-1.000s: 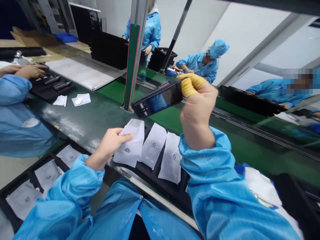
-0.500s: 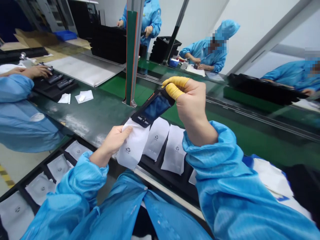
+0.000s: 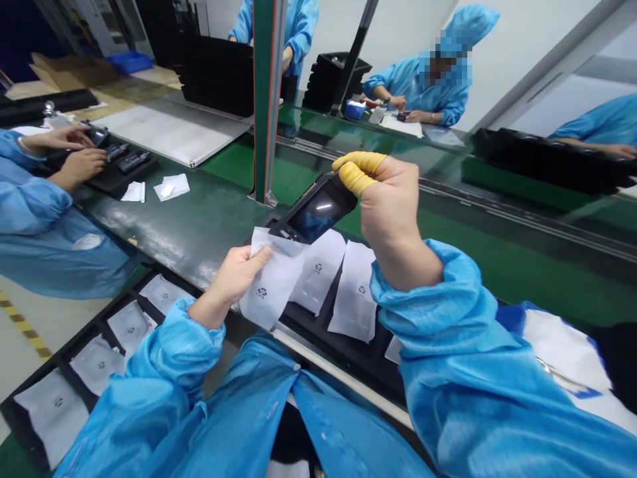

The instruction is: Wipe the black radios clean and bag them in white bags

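Observation:
My left hand [image 3: 237, 275] pinches the edge of a white plastic bag [image 3: 273, 279] printed with a recycling mark. My right hand [image 3: 383, 192], yellow covers on its thumb and finger, grips the top end of a black handheld device [image 3: 318, 209] with a screen. The device is tilted, and its lower end sits in the mouth of the bag. Behind the bag, a black tray [image 3: 323, 325] holds more bags, among them a white bag [image 3: 318, 269] and another white bag [image 3: 354, 289].
At lower left a second black tray [image 3: 94, 318] carries several bagged items. A co-worker's hands [image 3: 77, 156] are over devices in a tray at left. A green post [image 3: 263, 99] rises beyond my hands. White bags [image 3: 562, 345] lie on blue material at right.
The device has slid lower into the bag's mouth, which now covers its bottom end. The camera view has shifted slightly. The co-worker at left now has both hands at the devices.

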`<action>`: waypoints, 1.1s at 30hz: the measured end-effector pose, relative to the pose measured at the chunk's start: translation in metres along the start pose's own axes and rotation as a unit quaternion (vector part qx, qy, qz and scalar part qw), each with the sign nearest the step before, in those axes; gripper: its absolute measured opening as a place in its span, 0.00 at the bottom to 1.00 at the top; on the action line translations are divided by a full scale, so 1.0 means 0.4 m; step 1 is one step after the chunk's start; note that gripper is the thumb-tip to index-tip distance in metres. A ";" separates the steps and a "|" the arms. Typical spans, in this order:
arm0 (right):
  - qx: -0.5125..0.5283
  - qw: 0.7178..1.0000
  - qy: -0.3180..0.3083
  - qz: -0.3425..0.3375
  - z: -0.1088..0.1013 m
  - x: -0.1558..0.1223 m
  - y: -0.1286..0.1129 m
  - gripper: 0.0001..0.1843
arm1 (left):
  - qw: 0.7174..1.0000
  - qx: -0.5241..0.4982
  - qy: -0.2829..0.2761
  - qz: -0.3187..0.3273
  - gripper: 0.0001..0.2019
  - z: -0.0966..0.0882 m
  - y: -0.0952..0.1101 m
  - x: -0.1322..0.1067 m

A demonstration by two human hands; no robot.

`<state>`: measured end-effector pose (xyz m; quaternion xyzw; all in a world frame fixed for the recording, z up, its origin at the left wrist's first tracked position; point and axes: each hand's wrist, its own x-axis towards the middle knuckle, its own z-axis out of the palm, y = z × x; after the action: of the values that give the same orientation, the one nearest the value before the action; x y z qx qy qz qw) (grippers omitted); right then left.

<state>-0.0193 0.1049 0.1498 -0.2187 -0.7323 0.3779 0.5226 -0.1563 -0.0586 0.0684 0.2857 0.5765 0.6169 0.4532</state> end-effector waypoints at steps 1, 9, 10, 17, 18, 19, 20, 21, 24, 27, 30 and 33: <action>-0.006 1.000 -0.008 0.009 0.002 -0.001 -0.005 0.09 | 1.000 0.009 0.002 0.000 0.29 0.000 -0.001 0.000; -0.019 0.994 -0.093 0.045 0.034 -0.004 -0.025 0.07 | 0.996 0.043 -0.065 0.041 0.29 -0.001 0.031 0.013; -0.024 0.993 -0.105 0.055 0.038 -0.008 -0.026 0.07 | 0.995 0.044 -0.073 0.042 0.29 0.000 0.036 0.016; -0.082 0.989 -0.094 0.078 0.049 -0.051 -0.044 0.04 | 0.978 0.156 0.001 0.142 0.28 0.037 0.057 0.037; -0.086 0.989 -0.098 0.067 0.046 -0.053 -0.050 0.04 | 0.969 0.180 0.024 0.166 0.28 0.046 0.063 0.039; -0.091 0.988 -0.110 0.054 0.042 -0.055 -0.057 0.04 | 0.962 0.196 0.042 0.187 0.27 0.055 0.072 0.040; -0.097 0.987 -0.125 0.039 0.036 -0.056 -0.064 0.04 | 0.956 0.204 0.052 0.204 0.26 0.064 0.084 0.040; -0.103 0.985 -0.134 0.022 0.028 -0.056 -0.072 0.05 | 0.953 0.203 0.054 0.219 0.25 0.075 0.098 0.039; -0.114 0.989 -0.096 -0.024 -0.005 -0.053 -0.088 0.10 | 0.950 0.181 0.015 0.255 0.24 0.105 0.146 0.030; -0.119 0.992 -0.002 -0.043 -0.046 -0.055 -0.081 0.14 | 0.960 0.148 -0.019 0.238 0.25 0.117 0.181 0.040; -0.145 0.988 0.023 -0.051 -0.080 -0.070 -0.055 0.14 | 0.970 0.137 0.012 0.203 0.25 0.105 0.179 0.106; -0.193 0.979 0.023 -0.055 -0.092 -0.094 -0.030 0.12 | 0.979 0.142 0.056 0.131 0.24 0.092 0.132 0.225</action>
<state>0.0292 0.0825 0.1429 -0.2839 -0.7902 0.1949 0.5070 -0.1745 0.0420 0.1105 0.3857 0.6403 0.5977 0.2899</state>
